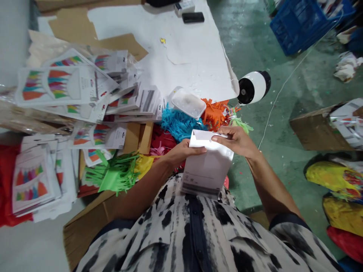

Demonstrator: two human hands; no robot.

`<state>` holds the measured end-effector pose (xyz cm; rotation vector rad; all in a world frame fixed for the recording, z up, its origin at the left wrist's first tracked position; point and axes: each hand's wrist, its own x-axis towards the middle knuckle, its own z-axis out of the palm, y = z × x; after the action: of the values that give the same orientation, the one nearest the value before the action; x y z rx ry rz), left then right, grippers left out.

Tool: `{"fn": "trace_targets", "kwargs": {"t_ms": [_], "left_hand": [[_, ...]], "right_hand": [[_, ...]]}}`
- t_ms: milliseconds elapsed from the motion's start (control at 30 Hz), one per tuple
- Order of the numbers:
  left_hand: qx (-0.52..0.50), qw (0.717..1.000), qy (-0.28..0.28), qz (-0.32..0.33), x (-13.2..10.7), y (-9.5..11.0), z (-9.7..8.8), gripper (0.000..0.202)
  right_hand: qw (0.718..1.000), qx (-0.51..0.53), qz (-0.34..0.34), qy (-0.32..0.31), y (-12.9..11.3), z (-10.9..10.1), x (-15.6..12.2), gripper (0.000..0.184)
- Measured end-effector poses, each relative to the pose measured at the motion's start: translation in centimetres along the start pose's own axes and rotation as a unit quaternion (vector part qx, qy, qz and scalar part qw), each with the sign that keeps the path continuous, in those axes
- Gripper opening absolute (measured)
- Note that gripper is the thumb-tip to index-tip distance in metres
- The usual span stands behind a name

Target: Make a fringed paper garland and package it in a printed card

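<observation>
Near the person's patterned shirt [181,238], a white card packet [207,170] was held slightly tilted, gripped by the left hand [183,153] with fingers closed across its face, and pinched at the top flap by the right hand [235,140]. Blue paper fringe [177,122] and orange paper fringe [214,111] lay just far of it, touching a plastic tub [188,102].

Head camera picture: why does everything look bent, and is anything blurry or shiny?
In the head view, the wide lens bends things near the edges, like the blue plastic crate, and the shirt looms large. Light is soft, shadows faint; the clear plastic tub has pale glare. The white box between the left hand and right hand looks fairly sharp.
</observation>
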<state>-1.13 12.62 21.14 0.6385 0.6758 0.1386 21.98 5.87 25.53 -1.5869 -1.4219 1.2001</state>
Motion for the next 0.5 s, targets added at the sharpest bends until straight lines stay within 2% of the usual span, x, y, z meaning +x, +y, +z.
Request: {"fn": "trace_targets", "kwargs": {"t_ms": [200, 500], "left_hand": [[-0.010, 1.000, 0.010, -0.007, -0.3, -0.2, 0.0, 0.067], [0.002, 1.000, 0.001, 0.002, -0.3, -0.2, -0.8, 0.056]], "right_hand": [[0.999, -0.032, -0.037, 0.025, 0.4, 0.5, -0.4, 0.047], [0.984, -0.130, -0.108, 0.062, 1.4, 0.8, -0.4, 0.036]]}}
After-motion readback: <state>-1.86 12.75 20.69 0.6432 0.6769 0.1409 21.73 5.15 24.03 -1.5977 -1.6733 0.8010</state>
